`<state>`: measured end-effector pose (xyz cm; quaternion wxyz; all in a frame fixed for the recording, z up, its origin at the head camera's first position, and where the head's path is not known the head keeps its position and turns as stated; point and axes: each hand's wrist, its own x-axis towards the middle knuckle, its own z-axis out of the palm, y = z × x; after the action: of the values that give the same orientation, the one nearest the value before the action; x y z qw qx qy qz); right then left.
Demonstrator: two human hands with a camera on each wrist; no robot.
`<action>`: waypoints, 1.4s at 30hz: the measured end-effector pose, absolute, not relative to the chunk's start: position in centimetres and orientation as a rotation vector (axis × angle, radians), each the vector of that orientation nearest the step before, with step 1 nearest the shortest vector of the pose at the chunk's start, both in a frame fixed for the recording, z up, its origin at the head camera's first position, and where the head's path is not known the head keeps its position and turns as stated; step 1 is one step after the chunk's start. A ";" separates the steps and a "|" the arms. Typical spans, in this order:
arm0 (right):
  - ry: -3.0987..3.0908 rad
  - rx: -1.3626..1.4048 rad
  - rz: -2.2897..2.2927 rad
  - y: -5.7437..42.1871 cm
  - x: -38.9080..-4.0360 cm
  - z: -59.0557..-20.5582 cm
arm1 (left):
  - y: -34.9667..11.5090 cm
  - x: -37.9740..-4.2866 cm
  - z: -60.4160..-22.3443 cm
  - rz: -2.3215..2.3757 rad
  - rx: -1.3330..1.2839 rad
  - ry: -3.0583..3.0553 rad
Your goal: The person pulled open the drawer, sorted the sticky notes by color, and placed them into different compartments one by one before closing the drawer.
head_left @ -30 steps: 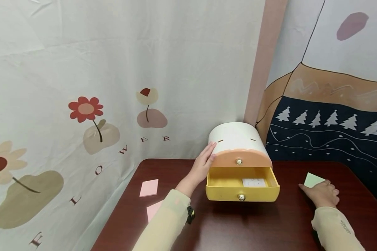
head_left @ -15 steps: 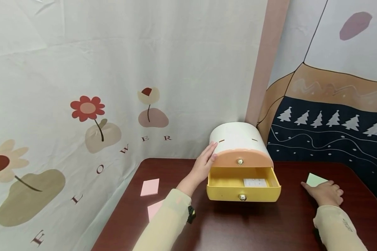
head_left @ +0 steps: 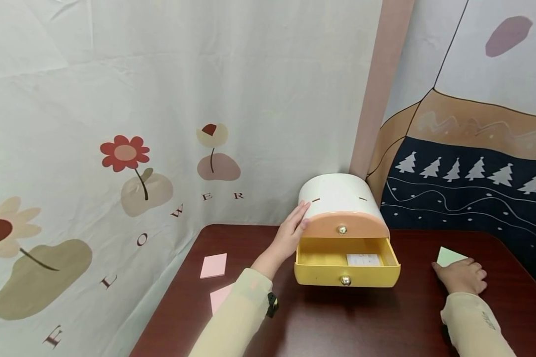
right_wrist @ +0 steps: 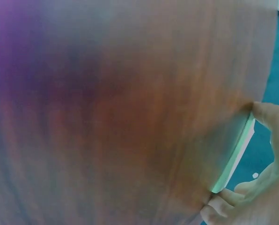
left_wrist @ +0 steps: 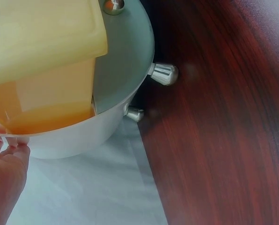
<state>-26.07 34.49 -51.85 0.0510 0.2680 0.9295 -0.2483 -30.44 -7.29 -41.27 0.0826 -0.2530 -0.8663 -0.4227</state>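
Note:
A small desktop drawer box (head_left: 339, 191) with a white rounded top stands toward the back of the table. Its yellow lower drawer (head_left: 319, 275) is pulled out, with a white card-like pad (head_left: 363, 260) lying inside. My left hand (head_left: 289, 233) rests against the box's left side, fingers extended onto the white shell and thumb by the peach upper drawer (head_left: 321, 225). To the right, my right hand (head_left: 462, 275) holds a pale green sticky-note pad (head_left: 448, 256) at the tabletop. In the right wrist view, thumb and fingers span the green pad (right_wrist: 234, 157) edge to edge.
Two pink sticky-note pads, a farther pad (head_left: 213, 266) and a nearer pad (head_left: 220, 296) partly behind the left sleeve, lie on the left of the dark red table (head_left: 348, 327). A printed curtain (head_left: 268, 99) hangs right behind the table.
My right thumb has drawn in slightly toward the green pad. The left hand and the box stay as they were; the head view shifts a little.

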 end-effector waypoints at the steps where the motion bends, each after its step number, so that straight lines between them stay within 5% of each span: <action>1: 2.824 0.809 -0.772 34.6 -26.1 -51.7 | -7.3 -30.5 -41.3 -1.263 -0.754 -2.589; 42: 2.787 0.801 -0.851 36.7 -25.3 -51.0 | -7.3 -30.4 -41.3 -1.243 -0.740 -2.609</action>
<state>-25.28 36.73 -51.04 0.0594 0.2644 0.9206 -0.2812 -30.39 -7.30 -41.25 0.0791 -0.2473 -0.8719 -0.4152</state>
